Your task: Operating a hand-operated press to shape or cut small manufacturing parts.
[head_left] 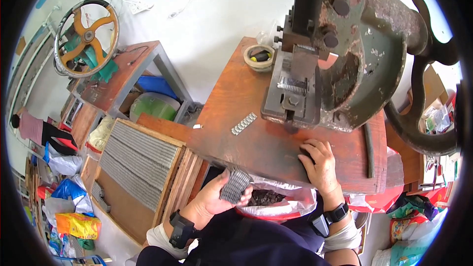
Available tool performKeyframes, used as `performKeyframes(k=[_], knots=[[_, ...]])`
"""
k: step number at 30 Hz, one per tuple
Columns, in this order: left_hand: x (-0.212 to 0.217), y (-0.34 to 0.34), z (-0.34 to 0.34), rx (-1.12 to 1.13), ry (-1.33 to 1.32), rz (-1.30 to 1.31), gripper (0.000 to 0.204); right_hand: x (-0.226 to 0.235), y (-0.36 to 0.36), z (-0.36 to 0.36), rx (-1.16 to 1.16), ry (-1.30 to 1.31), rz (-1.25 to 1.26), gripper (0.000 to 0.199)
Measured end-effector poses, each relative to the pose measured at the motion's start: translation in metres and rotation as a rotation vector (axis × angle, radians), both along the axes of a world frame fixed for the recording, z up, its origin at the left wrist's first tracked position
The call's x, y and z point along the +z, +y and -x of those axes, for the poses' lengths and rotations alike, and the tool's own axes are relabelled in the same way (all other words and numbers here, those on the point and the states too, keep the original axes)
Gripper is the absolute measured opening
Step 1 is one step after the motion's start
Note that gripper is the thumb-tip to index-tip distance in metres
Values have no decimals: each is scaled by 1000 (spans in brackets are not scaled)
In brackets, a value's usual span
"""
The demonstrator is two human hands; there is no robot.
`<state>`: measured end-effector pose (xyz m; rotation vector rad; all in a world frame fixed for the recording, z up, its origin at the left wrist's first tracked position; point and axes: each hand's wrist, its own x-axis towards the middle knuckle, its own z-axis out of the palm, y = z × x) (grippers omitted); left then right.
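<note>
My left hand [211, 198] grips a stack of ridged grey metal strips [235, 185] just off the table's front edge, above an open bag [295, 201] of dark metal bits. My right hand [321, 166] lies on the wooden table [221, 98] near that edge, with its fingers spread and nothing in them. Beyond it stands a heavy green hand press [384, 69], its steel die [293, 91] holding a shiny toothed piece [292, 84]. One silvery notched strip [244, 123] lies on the table, left of the press.
To my left, a wooden tray [118, 211] holds rows of grey strips [140, 160]. A round bowl [258, 64] with small tools sits behind the die. A dark rod [369, 150] lies along the table's right side. A second press wheel [88, 37] and a person [37, 130] are farther left.
</note>
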<state>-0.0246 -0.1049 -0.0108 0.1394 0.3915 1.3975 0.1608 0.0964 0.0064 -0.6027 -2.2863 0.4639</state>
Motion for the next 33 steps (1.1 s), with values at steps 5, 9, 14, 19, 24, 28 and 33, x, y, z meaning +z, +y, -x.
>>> performKeyframes(k=[5,9,14,19,24,28,33], knots=[[-41,-2,-16,-174,451,220,42,0,3,4,6,-26,-29,22],[-151,18,-28,-489,1270,369,39,9,-4,15,24,-7,-44,20],[-124,9,-36,-197,1515,162,35,-2,1,6,2,-34,-72,21],[13,26,9,703,2152,-64,15,3,-4,5,-23,-86,-92,21],[-8,111,52,960,2564,421,31,3,-17,19,-2,-96,-89,21],[23,133,35,539,2347,337,19,-5,-8,2,-26,-142,-123,19],[13,85,60,590,1935,311,15,-15,-3,9,70,-174,-145,19]])
